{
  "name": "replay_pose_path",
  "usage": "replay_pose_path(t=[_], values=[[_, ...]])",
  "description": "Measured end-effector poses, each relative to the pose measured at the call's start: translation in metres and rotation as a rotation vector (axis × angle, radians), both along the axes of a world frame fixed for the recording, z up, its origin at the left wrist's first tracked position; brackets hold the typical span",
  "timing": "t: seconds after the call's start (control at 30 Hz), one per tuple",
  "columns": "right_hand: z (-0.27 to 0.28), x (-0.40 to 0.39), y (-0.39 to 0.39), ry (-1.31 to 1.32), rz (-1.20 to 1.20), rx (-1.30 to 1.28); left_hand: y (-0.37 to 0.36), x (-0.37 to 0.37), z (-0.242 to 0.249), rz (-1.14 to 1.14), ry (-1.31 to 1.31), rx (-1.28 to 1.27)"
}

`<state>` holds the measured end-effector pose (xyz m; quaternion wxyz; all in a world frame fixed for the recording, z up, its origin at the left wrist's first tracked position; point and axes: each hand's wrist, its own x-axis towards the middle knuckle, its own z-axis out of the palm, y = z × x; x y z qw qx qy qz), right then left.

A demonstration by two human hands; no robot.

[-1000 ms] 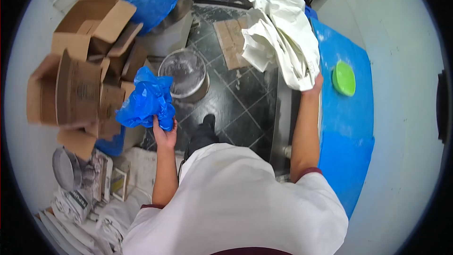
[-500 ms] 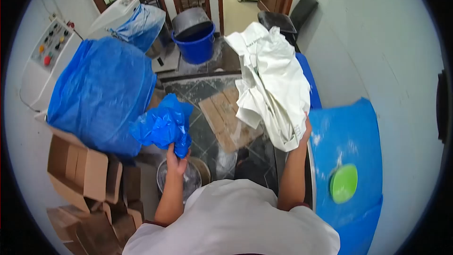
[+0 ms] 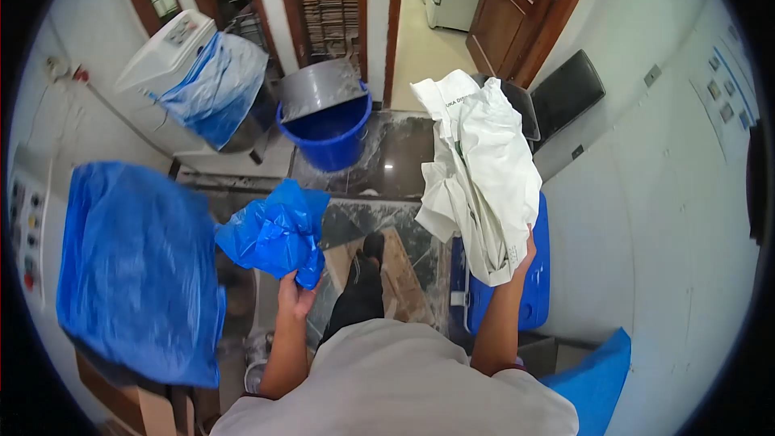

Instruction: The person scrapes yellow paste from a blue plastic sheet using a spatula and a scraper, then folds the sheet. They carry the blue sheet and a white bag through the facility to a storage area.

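Note:
A crumpled blue plastic bag (image 3: 278, 230) is gripped at its lower end by my left hand (image 3: 299, 295), fingers closed round it. On the other side my right hand (image 3: 526, 252) holds a bundle of white sacks (image 3: 492, 169) with some dark printing. The sacks hang upright and hide part of my fingers. Behind the sacks lies a blue lidded box (image 3: 529, 291) on the floor. My leg and sandalled foot stretch forward between the two hands, over a flattened piece of cardboard (image 3: 395, 282).
A large blue-covered machine (image 3: 137, 274) stands at the left. Further ahead are a white machine (image 3: 169, 48) with a blue cover, and a blue tub (image 3: 331, 145) holding a grey basin (image 3: 319, 89). A step edge crosses ahead. A black chair (image 3: 569, 97) stands beside the doorway.
My body has moved forward, so the tub, doorway and chair look nearer. The green scoop has left the view. Both hands keep their hold, and one foot now shows in front.

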<state>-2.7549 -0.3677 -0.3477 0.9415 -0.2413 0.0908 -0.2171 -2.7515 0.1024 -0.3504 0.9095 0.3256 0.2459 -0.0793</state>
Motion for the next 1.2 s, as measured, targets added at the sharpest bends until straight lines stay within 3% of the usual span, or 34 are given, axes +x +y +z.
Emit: replay_pose_path(t=[0.07,0.13,0.3,0.5,0.67,0.77,0.9,0.93,1.13,1.2], values=[[-0.006,0.061,-0.029,0.022,-0.032,-0.037,-0.045,0.094,0.004,-0.101,-0.102,-0.123],[0.013,0.12,-0.041,0.029,-0.083,-0.086,-0.1,0.191,0.05,-0.139,-0.109,-0.218],[0.044,0.217,-0.071,0.153,-0.203,-0.182,-0.241,0.406,0.134,-0.511,-0.26,-0.406],[0.042,0.367,-0.111,0.14,-0.314,-0.172,-0.394,0.617,0.149,-0.657,-0.128,-0.275],[0.016,0.531,-0.183,0.156,-0.276,-0.198,-0.492,0.796,0.116,-0.71,-0.069,-0.16],[0.038,0.633,-0.228,0.262,-0.251,-0.194,-0.531,0.902,0.125,-0.77,0.058,-0.023],[0.094,0.76,-0.299,0.243,-0.127,-0.2,-0.586,1.027,0.151,-0.815,0.101,-0.211],[0.136,0.759,-0.274,0.257,-0.107,-0.239,-0.555,1.031,0.169,-0.819,0.114,-0.254],[0.154,0.924,-0.341,0.249,0.046,-0.299,-0.6,1.179,0.2,-0.805,0.158,-0.253],[0.167,0.968,-0.346,0.28,0.079,-0.32,-0.604,1.215,0.185,-0.807,0.172,-0.408]])
